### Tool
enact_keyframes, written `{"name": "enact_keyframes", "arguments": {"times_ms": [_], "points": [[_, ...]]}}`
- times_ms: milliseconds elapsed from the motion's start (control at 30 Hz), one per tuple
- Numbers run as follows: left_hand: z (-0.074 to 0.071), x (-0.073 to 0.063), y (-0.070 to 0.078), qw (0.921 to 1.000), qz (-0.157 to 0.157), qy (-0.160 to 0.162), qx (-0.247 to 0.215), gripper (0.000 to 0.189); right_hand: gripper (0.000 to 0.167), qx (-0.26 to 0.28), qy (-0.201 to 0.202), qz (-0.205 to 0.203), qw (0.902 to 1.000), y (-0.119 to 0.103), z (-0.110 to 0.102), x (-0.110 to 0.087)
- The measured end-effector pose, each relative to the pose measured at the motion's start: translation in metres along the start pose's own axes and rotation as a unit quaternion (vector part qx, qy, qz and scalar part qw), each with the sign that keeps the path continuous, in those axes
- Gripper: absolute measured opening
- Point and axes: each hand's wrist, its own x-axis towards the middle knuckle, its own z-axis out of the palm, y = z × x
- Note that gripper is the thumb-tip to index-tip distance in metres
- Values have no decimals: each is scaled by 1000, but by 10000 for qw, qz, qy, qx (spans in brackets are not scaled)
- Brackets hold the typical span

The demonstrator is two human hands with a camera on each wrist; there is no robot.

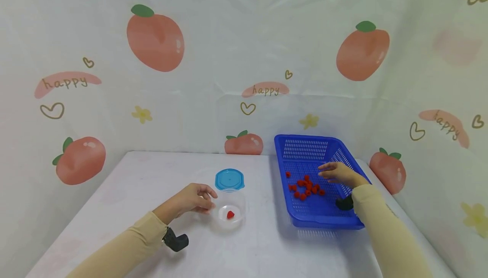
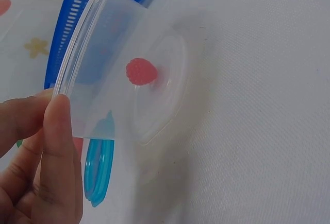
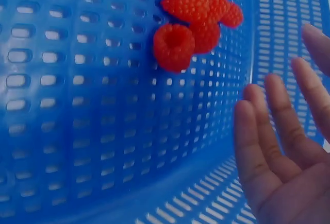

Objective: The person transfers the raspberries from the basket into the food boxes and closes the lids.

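Note:
A clear plastic container [image 1: 241,205] stands on the table with one red raspberry [image 2: 141,71] on its bottom. At its left side my left hand [image 1: 194,198] pinches the rim between thumb and fingers, as the left wrist view shows. Over the right part of a blue plastic basket [image 1: 324,221] is my right hand [image 1: 340,173], its fingers spread and holding nothing. Several raspberries [image 3: 188,2] lie clustered on the basket's perforated floor, to the left of that hand and apart from its fingertips.
Just behind the container lies a blue lid [image 1: 229,179] on the white table [image 1: 171,168]. A single raspberry [image 1: 287,174] sits near the basket's left wall. The black wrist cameras hang under both forearms. A printed cloth [image 1: 206,57] stands behind the table.

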Motion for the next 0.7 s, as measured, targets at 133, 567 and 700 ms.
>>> {"name": "enact_keyframes", "arguments": {"times_ms": [133,567,700], "points": [[0,-1,1,10000,-23,74,59,27,45,3,-179,271,9995,2,-2,-1],[0,0,0,10000,17,-33,0,29,24,-91,-557,1411,9884,3,-1,1],[-1,1,-1,10000,36,-82,-29,29,19,-216,-582,1607,9850,4,0,2]]}}
